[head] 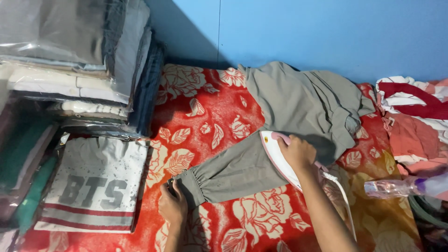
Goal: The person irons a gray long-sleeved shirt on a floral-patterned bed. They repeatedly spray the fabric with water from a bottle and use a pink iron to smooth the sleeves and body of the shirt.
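Left hand (172, 205), nearest the viewer, pinches the gathered cuff of a grey garment (280, 116) spread on a red floral blanket (205, 112). Right hand (297, 153), beyond and to its right, closes around a white-and-pink iron (276, 154) resting on the sleeve. Bagged folded clothes (70, 70) lie left of both.

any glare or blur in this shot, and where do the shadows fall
Head view: glare streaks the clear plastic wrap on the stack of folded clothes at upper left; the transparent purple-tinted bottle at right looks smeared and soft; shadow darkens the blue wall corner behind the stack; the right hand on the white and pink iron shades the grey-green garment; the left hand is sharp.
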